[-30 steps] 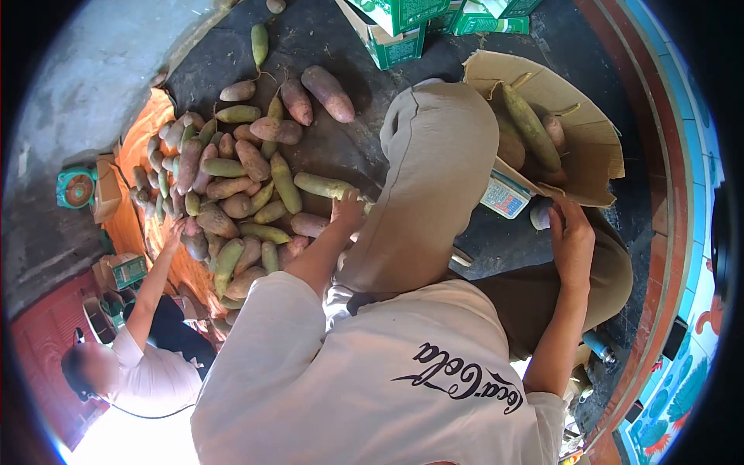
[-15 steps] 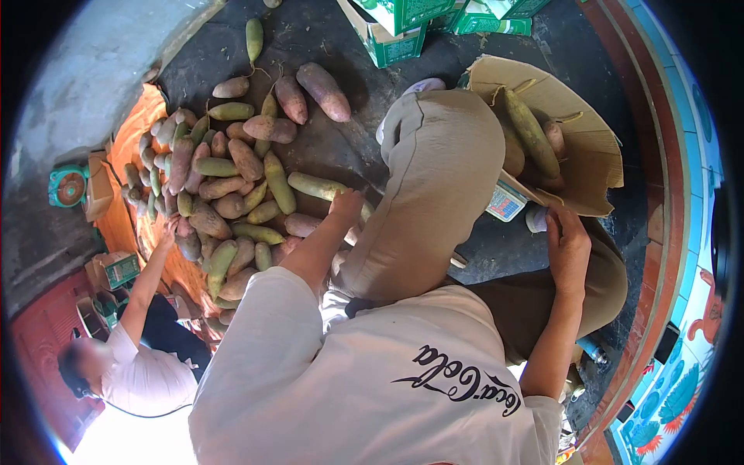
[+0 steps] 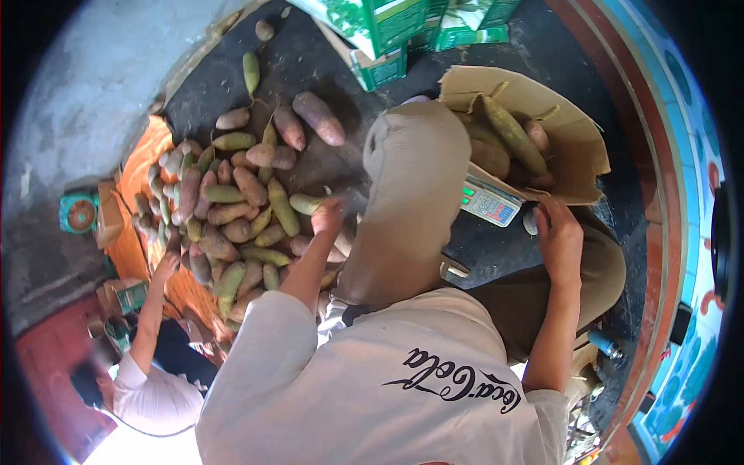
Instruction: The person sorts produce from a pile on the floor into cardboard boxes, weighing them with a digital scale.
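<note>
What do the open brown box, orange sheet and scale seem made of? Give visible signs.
Open brown box: apparently matte cardboard; wall bowed, edge ragged. Orange sheet: perhaps plastic or fabric; creases suit either, finish unclear. Scale: probably smooth plastic, from its pale, even casing.

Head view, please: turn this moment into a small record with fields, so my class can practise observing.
Left hand: the left hand is at one end of a green vegetable; its grip is partly hidden
Right hand: the right hand is at the near edge of the cardboard box; contact unclear
Box contents: several vegetables, including a long green one
Scale: keypad and green-lit display visible beside the box
Pile: green and reddish vegetables, left of the knee
Co-worker: another person's hand at the pile's edge
</note>
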Demonstrator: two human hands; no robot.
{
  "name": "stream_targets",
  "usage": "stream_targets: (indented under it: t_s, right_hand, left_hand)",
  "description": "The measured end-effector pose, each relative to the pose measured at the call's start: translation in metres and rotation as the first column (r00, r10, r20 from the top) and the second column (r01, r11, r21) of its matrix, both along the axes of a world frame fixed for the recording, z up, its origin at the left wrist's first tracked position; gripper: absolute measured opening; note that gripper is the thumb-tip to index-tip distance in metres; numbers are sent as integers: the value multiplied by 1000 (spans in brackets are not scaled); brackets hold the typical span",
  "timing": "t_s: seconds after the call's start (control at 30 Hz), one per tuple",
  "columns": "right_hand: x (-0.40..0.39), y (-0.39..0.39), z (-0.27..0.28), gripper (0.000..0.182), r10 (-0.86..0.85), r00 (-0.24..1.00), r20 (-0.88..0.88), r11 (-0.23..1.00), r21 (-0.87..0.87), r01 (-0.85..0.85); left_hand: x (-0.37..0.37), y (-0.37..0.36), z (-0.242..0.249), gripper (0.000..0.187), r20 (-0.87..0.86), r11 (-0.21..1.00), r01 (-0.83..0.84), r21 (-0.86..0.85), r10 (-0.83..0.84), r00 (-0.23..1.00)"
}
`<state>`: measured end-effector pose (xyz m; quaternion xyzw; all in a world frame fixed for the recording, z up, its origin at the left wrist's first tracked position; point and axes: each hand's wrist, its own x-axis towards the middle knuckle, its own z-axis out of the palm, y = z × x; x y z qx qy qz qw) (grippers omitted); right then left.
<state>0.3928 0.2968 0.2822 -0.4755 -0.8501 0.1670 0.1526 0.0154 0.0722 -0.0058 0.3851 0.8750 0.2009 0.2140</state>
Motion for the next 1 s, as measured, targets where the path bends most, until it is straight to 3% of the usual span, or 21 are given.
stream_targets:
  t_s: [0.03, 0.07, 0.1, 0.17, 0.2, 0.23, 0.27, 0.33, 0.4, 0.47, 0.5, 0.53, 0.67, 0.7, 0.83, 1.0]
  right_hand:
    - [1, 0, 1, 22, -3, 1000, -17, 1000, 0, 3]
    - [1, 0, 2, 22, -4, 999, -37, 1000, 15, 4]
    - [2, -1, 3, 22, -5, 998, -57, 1000, 30, 7]
    - [7, 0, -3, 21, -7, 998, -61, 997, 79, 12]
    - [10, 0, -1, 21, -16, 998, -63, 997, 75, 20]
    - [10, -1, 1, 22, -22, 997, -68, 997, 71, 27]
    - [11, -2, 4, 22, -26, 997, -72, 997, 64, 30]
    - [14, -4, 6, 22, -34, 995, -95, 995, 90, 43]
    - [17, -6, 6, 21, -40, 994, -99, 992, 113, 51]
    - [21, -7, 7, 20, -48, 993, -111, 990, 129, 62]
    - [22, -7, 7, 20, -48, 992, -116, 988, 140, 64]
    - [24, -7, 8, 20, -55, 990, -130, 987, 143, 73]
    - [30, -9, 7, 19, -76, 980, -181, 981, 160, 106]
    - [32, -10, 7, 18, -81, 978, -194, 980, 165, 114]
    - [38, -13, 9, 18, -102, 965, -242, 978, 151, 141]
    - [43, -14, 5, 16, -130, 952, -277, 970, 164, 180]
  left_hand:
    - [-9, 6, 10, 16, 26, 998, -31, 55, 29, 999]
    - [-14, 10, 20, 17, 56, 985, -161, 54, 158, 986]
    - [-37, 5, 3, 17, 194, 962, -244, 122, 218, 957]
    - [-58, 9, 23, 19, 321, 871, -419, 256, 332, 887]
    - [-58, 17, 56, 22, 509, 753, -588, 297, 396, 764]
    - [-92, 8, 34, 27, 494, 712, -635, 300, 453, 742]
    - [-98, 12, 55, 29, 607, 576, -767, 282, 513, 608]
    - [-114, 15, 85, 32, 662, 491, -806, 332, 487, 570]
    - [-116, 25, 121, 23, 694, 421, -796, 435, 407, 595]
    - [-99, 49, 180, 22, 580, 471, -661, 585, 326, 746]
    - [-92, 63, 204, 21, 632, 417, -668, 616, 244, 735]
    - [-88, 73, 226, 21, 510, 440, -536, 720, 188, 839]
    - [-30, 118, 348, 24, 457, 324, -440, 838, 25, 889]
    - [-36, 123, 359, 22, 457, 242, -419, 875, -124, 881]
    - [-20, 155, 410, 15, 360, 88, -361, 929, -454, 815]
    - [44, 210, 426, 19, 423, 195, -386, 902, -583, 694]
